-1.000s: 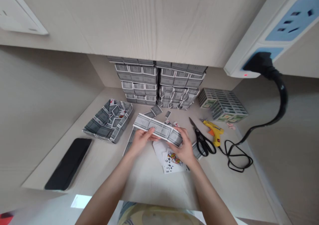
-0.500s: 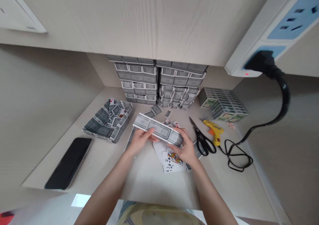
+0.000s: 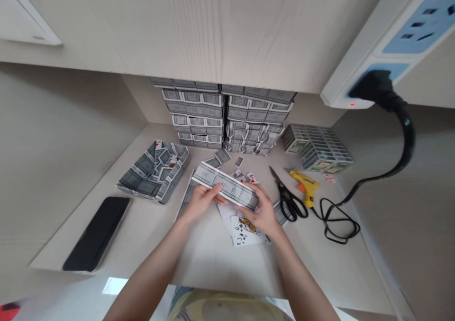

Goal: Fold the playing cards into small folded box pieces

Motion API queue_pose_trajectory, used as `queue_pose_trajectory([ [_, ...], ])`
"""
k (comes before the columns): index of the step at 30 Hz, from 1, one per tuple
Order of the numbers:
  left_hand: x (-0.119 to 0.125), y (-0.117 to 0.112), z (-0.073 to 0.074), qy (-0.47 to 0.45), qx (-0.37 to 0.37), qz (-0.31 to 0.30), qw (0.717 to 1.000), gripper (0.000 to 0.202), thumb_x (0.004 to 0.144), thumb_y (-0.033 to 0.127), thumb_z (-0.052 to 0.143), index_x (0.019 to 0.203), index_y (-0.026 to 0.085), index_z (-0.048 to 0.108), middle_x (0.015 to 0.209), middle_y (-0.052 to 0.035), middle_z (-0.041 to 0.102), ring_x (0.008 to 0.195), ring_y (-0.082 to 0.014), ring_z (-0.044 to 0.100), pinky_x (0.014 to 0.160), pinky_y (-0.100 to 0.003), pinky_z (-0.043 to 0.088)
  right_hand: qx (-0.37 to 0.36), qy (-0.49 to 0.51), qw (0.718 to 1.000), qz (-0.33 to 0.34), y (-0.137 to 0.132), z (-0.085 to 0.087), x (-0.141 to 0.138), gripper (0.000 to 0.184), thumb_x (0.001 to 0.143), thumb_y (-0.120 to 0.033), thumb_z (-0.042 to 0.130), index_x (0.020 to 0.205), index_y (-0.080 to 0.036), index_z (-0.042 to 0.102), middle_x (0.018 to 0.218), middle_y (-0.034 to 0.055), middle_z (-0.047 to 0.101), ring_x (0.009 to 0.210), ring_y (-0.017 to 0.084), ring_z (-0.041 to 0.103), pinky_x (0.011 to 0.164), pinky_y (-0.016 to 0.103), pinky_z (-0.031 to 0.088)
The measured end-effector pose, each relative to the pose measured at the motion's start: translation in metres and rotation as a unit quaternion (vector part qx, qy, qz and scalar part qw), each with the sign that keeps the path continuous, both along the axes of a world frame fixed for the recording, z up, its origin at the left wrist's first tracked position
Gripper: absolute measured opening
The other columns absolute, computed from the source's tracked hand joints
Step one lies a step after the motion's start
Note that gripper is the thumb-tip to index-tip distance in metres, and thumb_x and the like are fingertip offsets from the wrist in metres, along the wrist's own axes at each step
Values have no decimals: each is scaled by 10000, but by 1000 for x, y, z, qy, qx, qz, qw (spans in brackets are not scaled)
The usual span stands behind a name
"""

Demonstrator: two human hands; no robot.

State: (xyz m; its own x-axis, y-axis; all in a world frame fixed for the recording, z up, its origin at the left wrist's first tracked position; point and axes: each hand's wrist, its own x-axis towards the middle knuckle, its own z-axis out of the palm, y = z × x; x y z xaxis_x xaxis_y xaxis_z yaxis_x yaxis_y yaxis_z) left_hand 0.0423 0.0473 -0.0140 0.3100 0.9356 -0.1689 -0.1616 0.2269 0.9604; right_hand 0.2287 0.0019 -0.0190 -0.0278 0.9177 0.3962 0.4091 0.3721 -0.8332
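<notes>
Head view, card strip (image 3: 229, 187): held up over the desk, near loose cards (image 3: 245, 238).
Left hand (image 3: 203, 201): clamped on it, thumb on top.
Right hand (image 3: 261, 212): gripping its right end.
Change: left end slightly further right; probably minor adjustment.

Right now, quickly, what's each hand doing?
Left hand: closed, holding the long gray-and-white patterned card strip.
Right hand: closed, holding the strip's right end.
</notes>
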Motion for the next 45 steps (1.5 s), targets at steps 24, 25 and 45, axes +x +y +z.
queue_pose_trajectory([
  [24,11,-3,-3,93,63,13,994,362,749,453,548,564,144,511,319,69,401,293,-48,329,356,-182,253,-13,-32,999,5,0,1,-8,666,663,-349,703,1262,-229,439,1174,109,534,1089,264,496,923,404,402],
  [25,11,-1,-3,87,63,35,994,344,744,456,552,601,146,517,336,73,407,304,-52,344,360,-180,260,-17,-23,999,18,0,2,-8,638,678,-355,691,1254,-228,451,1169,106,541,1078,257,505,913,393,411],
  [45,-72,2,34,600,178,82,776,386,783,391,479,1075,160,582,750,-51,676,702,-207,622,636,-279,444,-46,-70,996,24,-3,-1,-1,239,831,-265,493,1036,-202,596,845,57,648,691,157,597,667,283,495],
])
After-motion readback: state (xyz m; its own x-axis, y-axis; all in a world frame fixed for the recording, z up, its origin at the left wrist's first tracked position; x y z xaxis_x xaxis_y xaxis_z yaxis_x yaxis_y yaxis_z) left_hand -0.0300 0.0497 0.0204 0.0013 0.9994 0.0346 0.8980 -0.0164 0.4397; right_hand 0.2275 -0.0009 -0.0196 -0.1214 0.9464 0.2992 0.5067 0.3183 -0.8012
